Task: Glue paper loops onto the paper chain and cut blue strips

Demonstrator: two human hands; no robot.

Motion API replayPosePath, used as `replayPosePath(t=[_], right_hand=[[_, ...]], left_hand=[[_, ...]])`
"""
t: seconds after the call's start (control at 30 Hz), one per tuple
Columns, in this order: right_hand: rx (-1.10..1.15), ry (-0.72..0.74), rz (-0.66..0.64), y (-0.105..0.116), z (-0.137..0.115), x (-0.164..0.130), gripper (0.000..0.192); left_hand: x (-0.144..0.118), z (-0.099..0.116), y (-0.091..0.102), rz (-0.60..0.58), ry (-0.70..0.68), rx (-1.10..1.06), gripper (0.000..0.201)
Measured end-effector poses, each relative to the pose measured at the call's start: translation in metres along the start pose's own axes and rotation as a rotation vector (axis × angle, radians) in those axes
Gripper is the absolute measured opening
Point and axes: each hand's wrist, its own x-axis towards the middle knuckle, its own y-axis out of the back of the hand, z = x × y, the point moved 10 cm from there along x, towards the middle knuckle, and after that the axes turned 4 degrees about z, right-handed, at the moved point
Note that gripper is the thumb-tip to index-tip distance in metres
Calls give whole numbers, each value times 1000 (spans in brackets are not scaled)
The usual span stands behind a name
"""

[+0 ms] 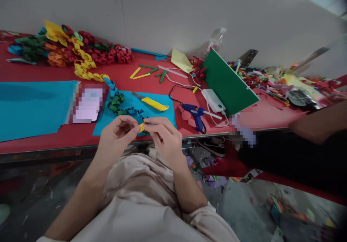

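Note:
Between my two hands, close to the table's front edge, is a small yellow paper strip [141,127], bent at the end of a paper chain. My left hand [118,133] pinches it from the left. From the right, the fingertips of my right hand [165,139] close on it too. Blue and green links of the paper chain [116,101] run back from my fingers, then turn yellow [86,63] toward a heap of coloured chains. A yellow utility knife [154,103] lies just beyond my hands on a blue paper sheet [165,117].
Right of the sheet lies a blue glue gun [196,113] beside a white power strip [213,100] and a leaning green board [227,83]. Loose strips [146,76] lie farther back. A phone [88,104] is at left. Another person's arm [320,121] is at right.

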Motion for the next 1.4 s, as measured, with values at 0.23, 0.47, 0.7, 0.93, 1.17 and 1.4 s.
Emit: replayPosePath(t=[0.23,0.47,0.7,0.93,1.17,1.4], right_hand=[[61,-324,143,6,16,-7,3],[226,-501,145,-9,29,-13,6],[233,-466,99,-11,27,-15,11],[418,-483,-87,-30,27,-15,17],[465,-552,-23,-30,39,-16,44],[449,-564,10,-29,48,-19,46]], left_hand=[[-8,-8,2,182,50,-140,26],[-14,-8,1,152,-23,-168,27],[-19,21,0,82,-348,61,15],[-29,43,-7,-43,-698,408,24],[-40,56,-17,-44,-842,511,31],[-41,48,-19,-80,-862,613,38]])
